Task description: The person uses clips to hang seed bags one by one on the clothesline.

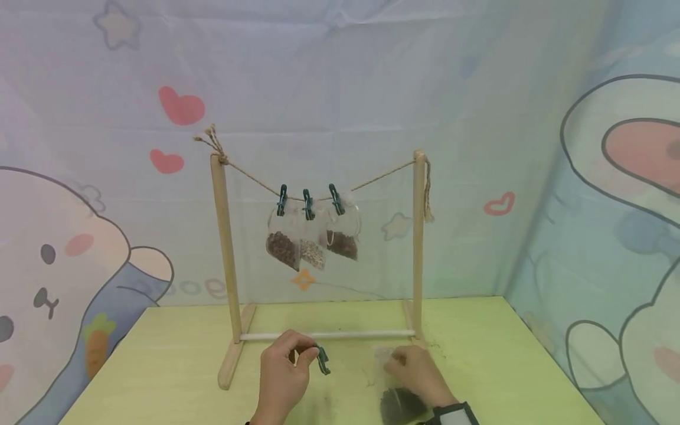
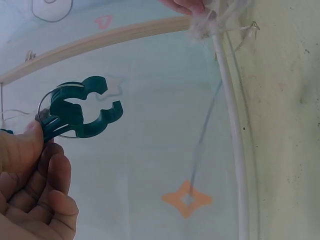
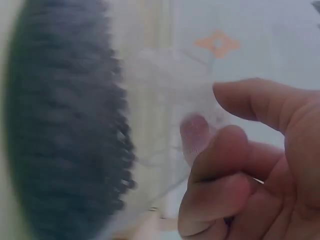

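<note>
In the head view my left hand (image 1: 283,376) pinches a dark green spring clip (image 1: 322,360) between thumb and fingers. Up close, the clip (image 2: 64,111) has a wire spring, and its curved jaws stand apart with nothing between them. To the right, my right hand (image 1: 418,373) holds a clear plastic bag (image 1: 399,406) near its top. Dark, small-grained contents (image 3: 65,120) fill the bag's lower part. In the right wrist view a fingertip shows through the clear film, with the thumb on the near side.
Behind the hands stands a wooden frame (image 1: 225,248) with a twine line (image 1: 383,175) sagging between its posts. Green clips hold several similar bags, one with dark contents (image 1: 283,249), one with pale contents (image 1: 312,254). A white bar (image 1: 340,334) joins the feet on the yellow table (image 1: 175,354).
</note>
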`<state>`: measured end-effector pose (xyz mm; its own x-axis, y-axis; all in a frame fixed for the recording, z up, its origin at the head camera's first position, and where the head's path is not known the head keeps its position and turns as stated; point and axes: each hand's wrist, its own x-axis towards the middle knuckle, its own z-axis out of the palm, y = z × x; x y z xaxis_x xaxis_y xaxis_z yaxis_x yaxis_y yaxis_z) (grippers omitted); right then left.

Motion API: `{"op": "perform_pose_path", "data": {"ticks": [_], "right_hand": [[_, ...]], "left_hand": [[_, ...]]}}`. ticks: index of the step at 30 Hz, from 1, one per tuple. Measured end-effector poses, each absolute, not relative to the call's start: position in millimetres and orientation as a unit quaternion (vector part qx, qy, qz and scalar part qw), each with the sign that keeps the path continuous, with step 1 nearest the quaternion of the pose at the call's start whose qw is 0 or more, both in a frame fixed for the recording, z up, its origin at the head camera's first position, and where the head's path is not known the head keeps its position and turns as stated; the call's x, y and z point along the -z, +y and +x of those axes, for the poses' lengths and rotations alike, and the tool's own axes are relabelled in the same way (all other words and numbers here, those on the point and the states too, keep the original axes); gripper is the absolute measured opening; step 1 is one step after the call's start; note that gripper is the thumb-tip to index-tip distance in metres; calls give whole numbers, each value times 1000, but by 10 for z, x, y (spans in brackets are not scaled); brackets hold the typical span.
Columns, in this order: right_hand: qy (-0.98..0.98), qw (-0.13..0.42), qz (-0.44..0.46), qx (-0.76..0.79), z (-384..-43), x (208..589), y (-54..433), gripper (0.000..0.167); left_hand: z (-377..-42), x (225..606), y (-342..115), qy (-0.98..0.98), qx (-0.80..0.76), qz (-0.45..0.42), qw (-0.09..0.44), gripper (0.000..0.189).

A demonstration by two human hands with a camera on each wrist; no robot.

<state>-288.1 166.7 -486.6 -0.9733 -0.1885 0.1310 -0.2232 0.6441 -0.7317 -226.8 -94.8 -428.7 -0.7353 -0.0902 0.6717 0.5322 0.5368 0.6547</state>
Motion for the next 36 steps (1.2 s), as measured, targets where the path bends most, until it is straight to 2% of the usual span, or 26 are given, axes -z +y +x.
{"op": "perform_pose_path", "data": {"ticks": [2,3,7,12,15,20,23,29,36], "right_hand": [[-899,9,138,-416,-2853,4803,1716,39],[-895,4,153,-419,-2836,4762,1747,40],[-884,-25,182,-429,-2722,4560,1834,38],[-881,-21,208,-425,-2609,4307,1872,36],[-879,11,224,-421,-2591,4138,1863,40],[-876,108,244,-401,-2633,3864,1814,43],[-875,154,236,-394,-2688,3697,1796,37],[-867,196,234,-394,-2845,3310,1831,28],[-865,222,252,-372,-3027,2837,1808,31]], "left_hand": [[-2253,4257,-931,-805,464,-133,346,19],[-2244,4237,-921,-801,467,-132,351,19],[-2227,4129,-868,-784,476,-140,373,18],[-2259,3870,-782,-767,451,-187,416,16],[-2286,3674,-732,-753,425,-232,446,15],[-2359,3323,-641,-732,390,-293,475,12],[-2415,3099,-581,-723,380,-315,483,11],[-2561,2651,-455,-709,377,-330,496,4],[-2759,2279,-324,-693,370,-323,527,6]]}}
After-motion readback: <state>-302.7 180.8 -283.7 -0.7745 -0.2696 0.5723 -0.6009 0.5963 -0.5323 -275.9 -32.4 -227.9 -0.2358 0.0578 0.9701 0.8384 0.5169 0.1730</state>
